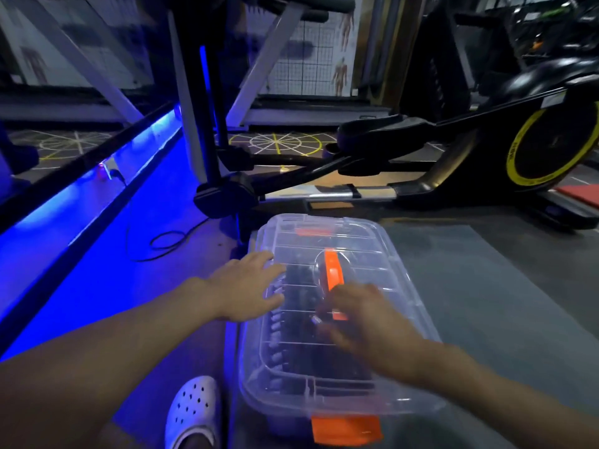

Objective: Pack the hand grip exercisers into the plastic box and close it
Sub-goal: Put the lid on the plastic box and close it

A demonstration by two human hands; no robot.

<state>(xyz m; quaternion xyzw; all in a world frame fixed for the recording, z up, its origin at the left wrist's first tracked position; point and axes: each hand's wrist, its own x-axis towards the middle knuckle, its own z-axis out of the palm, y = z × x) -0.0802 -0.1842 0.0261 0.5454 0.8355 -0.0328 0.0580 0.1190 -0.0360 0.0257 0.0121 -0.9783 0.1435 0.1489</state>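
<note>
A clear plastic box [398,280] lies on the grey floor mat, its transparent lid on top. The lid carries an orange handle [334,268] in the middle, and orange latches sit at the near end [346,431] and far end [309,232]. Dark hand grip exercisers [301,361] show through the lid, inside the box. My left hand [249,285] lies flat with fingers spread on the lid's left edge. My right hand [366,322], blurred, is over the middle of the lid beside the handle, fingers apart, holding nothing.
An elliptical trainer [486,150] stands just beyond the box. A black cable [168,243] loops on the blue-lit floor to the left. A white clog [193,413] is by the box's near left corner. A red mat [580,196] lies far right.
</note>
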